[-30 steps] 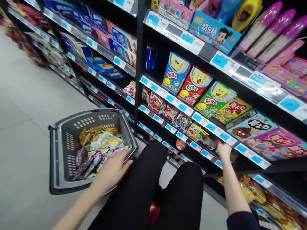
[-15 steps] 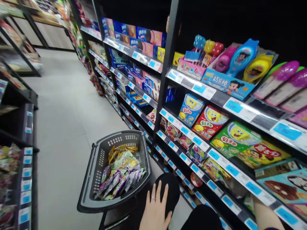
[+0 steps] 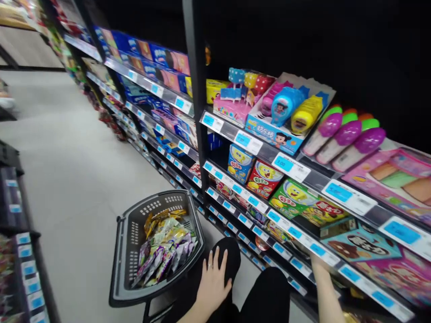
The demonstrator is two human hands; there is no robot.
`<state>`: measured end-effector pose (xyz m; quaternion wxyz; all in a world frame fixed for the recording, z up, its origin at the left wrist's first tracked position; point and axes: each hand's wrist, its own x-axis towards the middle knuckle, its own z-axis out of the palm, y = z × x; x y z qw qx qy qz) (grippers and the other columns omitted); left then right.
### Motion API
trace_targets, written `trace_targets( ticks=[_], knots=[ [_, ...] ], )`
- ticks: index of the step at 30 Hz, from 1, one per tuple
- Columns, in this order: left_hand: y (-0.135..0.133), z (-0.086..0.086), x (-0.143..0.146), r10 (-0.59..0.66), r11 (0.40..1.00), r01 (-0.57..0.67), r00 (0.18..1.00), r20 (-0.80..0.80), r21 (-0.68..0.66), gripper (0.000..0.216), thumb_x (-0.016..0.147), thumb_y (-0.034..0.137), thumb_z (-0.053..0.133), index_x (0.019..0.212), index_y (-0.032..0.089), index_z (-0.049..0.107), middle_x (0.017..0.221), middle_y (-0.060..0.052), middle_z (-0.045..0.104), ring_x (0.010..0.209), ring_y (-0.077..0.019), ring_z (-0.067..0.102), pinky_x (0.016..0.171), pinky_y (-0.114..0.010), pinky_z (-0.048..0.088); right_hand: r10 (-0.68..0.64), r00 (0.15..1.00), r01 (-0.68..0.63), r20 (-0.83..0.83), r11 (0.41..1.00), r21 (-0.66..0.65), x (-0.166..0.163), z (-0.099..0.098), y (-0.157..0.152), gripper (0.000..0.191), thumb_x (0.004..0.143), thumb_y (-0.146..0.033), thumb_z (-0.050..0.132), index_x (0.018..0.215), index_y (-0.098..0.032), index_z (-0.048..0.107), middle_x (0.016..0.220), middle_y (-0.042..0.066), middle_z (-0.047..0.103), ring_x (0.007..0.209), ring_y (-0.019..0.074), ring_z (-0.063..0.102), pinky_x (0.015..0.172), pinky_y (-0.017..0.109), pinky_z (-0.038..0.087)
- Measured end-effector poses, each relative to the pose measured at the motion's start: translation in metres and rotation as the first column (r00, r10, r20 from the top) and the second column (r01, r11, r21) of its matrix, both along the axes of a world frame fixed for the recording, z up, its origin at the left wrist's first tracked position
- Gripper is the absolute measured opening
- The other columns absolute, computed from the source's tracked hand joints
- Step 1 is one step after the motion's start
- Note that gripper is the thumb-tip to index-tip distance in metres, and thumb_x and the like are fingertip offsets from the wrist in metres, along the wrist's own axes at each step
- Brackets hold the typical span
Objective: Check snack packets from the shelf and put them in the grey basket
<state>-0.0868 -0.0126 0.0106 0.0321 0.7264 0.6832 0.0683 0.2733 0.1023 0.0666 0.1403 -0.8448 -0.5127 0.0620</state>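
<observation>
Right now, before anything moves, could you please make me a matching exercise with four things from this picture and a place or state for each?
Things:
1. Left hand
2. Right forearm
3. Basket
4. Red box

Places or states:
A. Between a blue box and a green box
B. Grey, with packets inside
C. Resting on the left knee, fingers spread
D. Reaching in beneath a label rail

Pairs: 1-C, 2-D, 3-B, 4-A
</observation>
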Motion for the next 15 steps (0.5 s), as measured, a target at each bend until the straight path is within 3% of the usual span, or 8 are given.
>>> trace_targets(
  ticks=[3, 5, 7, 11, 15],
  knots=[
    [0.002, 0.007, 0.002, -0.011, 1.0, 0.012, 1.0, -0.023, 0.018, 0.068, 0.072, 0.025, 0.046, 0.138, 0.018, 0.028, 0.143, -0.017, 0.027, 0.128, -0.0354, 0.027, 0.1, -0.051, 0.022, -0.177, 0.984, 0.167, 0.034, 0.967, 0.195, -0.008, -0.002, -0.024, 0.04, 0.077, -0.04, 0.05, 0.096, -0.007, 0.064, 0.1, 0.023, 0.062, 0.103, 0.0424, 0.05, 0.082, 0.054, 0.038],
    [0.004, 0.011, 0.004, -0.026, 0.999, 0.027, 0.999, -0.036, 0.03, 0.066, 0.073, 0.024, 0.044, 0.137, 0.016, 0.029, 0.142, -0.018, 0.027, 0.127, -0.0358, 0.029, 0.1, -0.052, 0.022, -0.353, 0.935, 0.334, -0.02, 0.865, 0.375, -0.019, -0.003, -0.036, 0.045, 0.075, -0.044, 0.048, 0.084, -0.003, 0.066, 0.083, 0.028, 0.063, 0.088, 0.0453, 0.056, 0.069, 0.053, 0.041],
    [0.004, 0.015, 0.006, -0.036, 0.999, 0.038, 0.999, -0.04, 0.037, 0.064, 0.075, 0.025, 0.044, 0.136, 0.015, 0.03, 0.141, -0.02, 0.028, 0.125, -0.0368, 0.031, 0.099, -0.052, 0.023, -0.472, 0.877, 0.459, -0.092, 0.765, 0.451, -0.03, -0.003, -0.047, 0.049, 0.076, -0.047, 0.043, 0.074, -0.004, 0.067, 0.068, 0.026, 0.063, 0.07, 0.042, 0.058, 0.057, 0.048, 0.042],
    [-0.001, 0.023, 0.009, -0.058, 0.997, 0.058, 0.998, -0.006, 0.042, 0.062, 0.078, 0.027, 0.042, 0.137, 0.012, 0.029, 0.14, -0.022, 0.028, 0.125, -0.0376, 0.03, 0.099, -0.053, 0.023, -0.54, 0.834, 0.521, -0.111, 0.705, 0.481, -0.052, 0.0, -0.071, 0.049, 0.078, -0.051, 0.04, 0.077, -0.009, 0.066, 0.072, 0.021, 0.062, 0.062, 0.0332, 0.058, 0.054, 0.04, 0.041],
    [-0.007, 0.029, 0.008, -0.078, 0.997, 0.076, 0.994, 0.081, 0.023, 0.065, 0.079, 0.032, 0.045, 0.137, 0.01, 0.026, 0.14, -0.023, 0.027, 0.126, -0.038, 0.028, 0.1, -0.053, 0.021, -0.495, 0.866, 0.451, -0.063, 0.72, 0.527, -0.073, 0.005, -0.096, 0.048, 0.08, -0.05, 0.04, 0.076, -0.009, 0.066, 0.075, 0.019, 0.061, 0.068, 0.0311, 0.057, 0.06, 0.039, 0.041]
  ],
)
